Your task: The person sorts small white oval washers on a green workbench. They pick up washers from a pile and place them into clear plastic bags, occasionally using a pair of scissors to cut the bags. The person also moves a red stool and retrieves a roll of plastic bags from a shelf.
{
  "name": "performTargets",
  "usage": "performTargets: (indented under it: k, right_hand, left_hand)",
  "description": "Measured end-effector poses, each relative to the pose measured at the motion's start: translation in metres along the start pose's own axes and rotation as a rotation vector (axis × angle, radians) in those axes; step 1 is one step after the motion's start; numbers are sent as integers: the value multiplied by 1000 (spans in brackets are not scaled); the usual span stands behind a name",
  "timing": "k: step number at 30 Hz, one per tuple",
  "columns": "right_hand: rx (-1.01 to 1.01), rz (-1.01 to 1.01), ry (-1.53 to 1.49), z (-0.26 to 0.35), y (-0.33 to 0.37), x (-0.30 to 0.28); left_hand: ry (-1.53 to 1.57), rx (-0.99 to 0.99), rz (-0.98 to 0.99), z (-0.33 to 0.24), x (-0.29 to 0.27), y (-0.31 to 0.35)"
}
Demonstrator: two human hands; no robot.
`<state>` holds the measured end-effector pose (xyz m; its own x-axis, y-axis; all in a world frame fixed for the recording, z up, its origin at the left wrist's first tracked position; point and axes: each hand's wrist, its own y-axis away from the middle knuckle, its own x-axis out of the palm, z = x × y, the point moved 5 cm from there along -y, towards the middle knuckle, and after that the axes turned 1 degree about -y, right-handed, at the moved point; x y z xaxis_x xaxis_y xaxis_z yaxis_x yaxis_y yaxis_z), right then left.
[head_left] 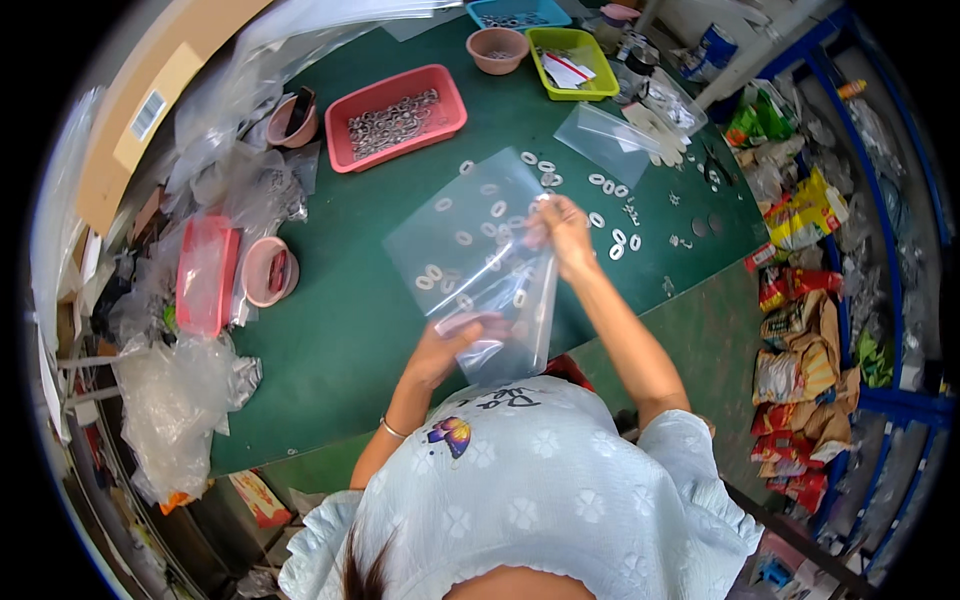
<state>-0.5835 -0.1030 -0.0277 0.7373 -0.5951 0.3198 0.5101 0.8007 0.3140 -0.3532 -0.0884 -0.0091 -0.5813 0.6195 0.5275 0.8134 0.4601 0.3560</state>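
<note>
A large clear plastic bag (430,225) is spread between my hands above the green table. My right hand (562,237) pinches its upper right edge, with the fingers closed. Lower down, my left hand (455,345) grips the near part of the bag, and some of its fingers show through the film. Several silvery oval rings (618,240) lie scattered on the table to the right of the bag. Others show through the plastic, and I cannot tell whether any are inside it. A pink tray (340,150) holding a heap of small metal rings stands beyond the bag.
Far back are a small pink bowl (497,50), a yellow-green tray (600,84) and a blue tray (520,12). White gloves (655,135) and black-handled pliers (716,165) lie at right. Crumpled plastic, a red tray (228,278) and a pink cup (268,285) crowd the left edge.
</note>
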Motion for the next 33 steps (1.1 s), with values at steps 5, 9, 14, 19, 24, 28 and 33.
performTargets:
  k: [5, 9, 14, 19, 24, 28, 33]
  right_hand:
    - [264, 139, 30, -51, 64, 28]
    - [421, 504, 11, -98, 119, 65]
    - [486, 381, -192, -167, 136, 84]
    - [364, 311, -41, -160, 127, 108]
    - [262, 305, 101, -184, 117, 127]
    - [167, 665, 122, -183, 124, 124]
    - [340, 754, 221, -175, 115, 95]
  left_hand:
    - [-243, 321, -590, 1, -61, 27]
    - [-457, 468, -830, -8, -84, 54]
    - [-477, 501, -966, -6, -104, 82]
    - [-273, 500, -1063, -3, -132, 111]
    - [177, 508, -947, 24, -177, 135]
    - [738, 352, -654, 32, -207, 146]
    - [618, 338, -434, 39, -267, 184]
